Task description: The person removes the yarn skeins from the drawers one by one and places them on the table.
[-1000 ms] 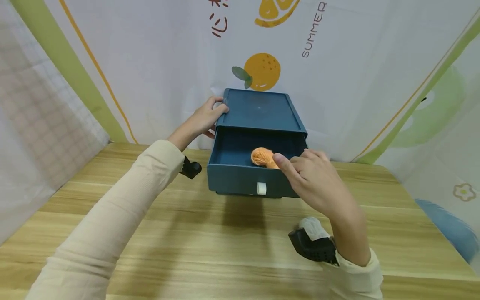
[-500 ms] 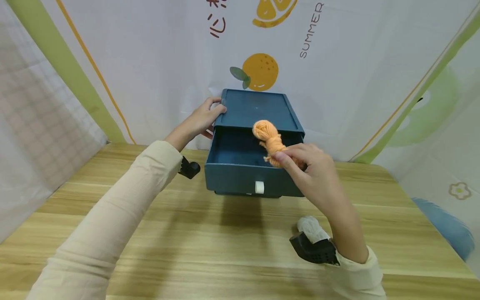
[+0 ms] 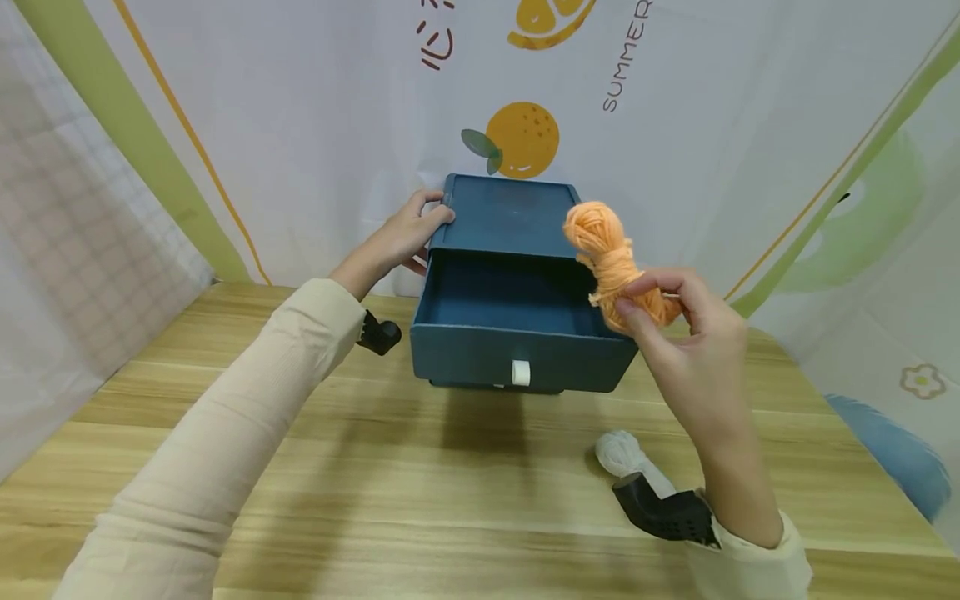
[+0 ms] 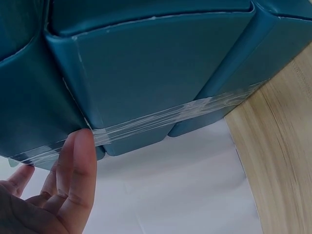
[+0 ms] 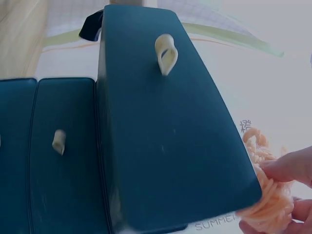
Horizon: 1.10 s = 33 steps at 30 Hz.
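Observation:
In the head view a blue drawer cabinet point(image 3: 510, 215) stands toward the back of the wooden table, its top drawer point(image 3: 472, 354) pulled out. The drawer's visible inside is bare. My right hand point(image 3: 693, 342) pinches a skein of orange yarn point(image 3: 611, 258) between thumb and fingers, above the drawer's right front corner. The right wrist view shows the yarn point(image 5: 273, 204) beside the drawer front. At the cabinet's left side is my left hand point(image 3: 405, 233), its thumb on the top edge. Its fingers point(image 4: 80, 175) rest against the taped side in the left wrist view.
A skein of whitish yarn point(image 3: 622, 454) lies on the table point(image 3: 360, 500), partly behind the black right wrist camera point(image 3: 663, 508). A printed curtain point(image 3: 330, 125) hangs close behind the cabinet. Lower drawers point(image 5: 63, 170) with white pull loops stay pushed in.
My right hand has taken hold of the orange yarn inside the drawer, lifted it out and moved it to the right. My left hand has stayed on the cabinet.

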Each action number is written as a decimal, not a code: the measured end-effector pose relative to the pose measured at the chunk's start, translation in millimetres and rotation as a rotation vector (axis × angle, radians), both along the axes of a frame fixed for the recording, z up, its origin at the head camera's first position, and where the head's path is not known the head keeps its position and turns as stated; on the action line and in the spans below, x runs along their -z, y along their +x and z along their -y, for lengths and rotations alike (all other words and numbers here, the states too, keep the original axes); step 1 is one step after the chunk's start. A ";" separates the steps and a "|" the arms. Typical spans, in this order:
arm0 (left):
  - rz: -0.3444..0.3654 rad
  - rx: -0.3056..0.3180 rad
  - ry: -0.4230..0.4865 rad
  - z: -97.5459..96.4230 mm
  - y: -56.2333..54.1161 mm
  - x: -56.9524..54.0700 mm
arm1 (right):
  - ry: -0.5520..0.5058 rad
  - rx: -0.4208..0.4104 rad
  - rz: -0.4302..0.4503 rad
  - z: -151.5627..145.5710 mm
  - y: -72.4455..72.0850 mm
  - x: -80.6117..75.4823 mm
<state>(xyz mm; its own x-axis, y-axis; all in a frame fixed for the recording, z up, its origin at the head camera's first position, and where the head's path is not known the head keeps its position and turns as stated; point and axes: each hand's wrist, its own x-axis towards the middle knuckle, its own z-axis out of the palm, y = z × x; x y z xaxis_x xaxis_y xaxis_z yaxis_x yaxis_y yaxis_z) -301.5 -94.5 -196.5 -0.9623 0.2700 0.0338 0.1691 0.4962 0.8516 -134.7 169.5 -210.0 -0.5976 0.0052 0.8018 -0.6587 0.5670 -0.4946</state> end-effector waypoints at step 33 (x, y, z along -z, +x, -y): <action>-0.014 -0.008 -0.001 -1.4 -1.4 0.2 | 0.501 0.270 0.244 -94.7 28.8 49.3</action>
<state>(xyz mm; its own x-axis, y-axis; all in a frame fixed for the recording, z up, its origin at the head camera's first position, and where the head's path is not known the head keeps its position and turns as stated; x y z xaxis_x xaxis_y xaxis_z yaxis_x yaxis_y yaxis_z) -302.9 -93.1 -196.7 -0.9638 0.2625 0.0468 0.1769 0.4983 0.8488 -105.9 264.1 -259.3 -0.7942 -0.1596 0.5864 -0.3608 0.9002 -0.2437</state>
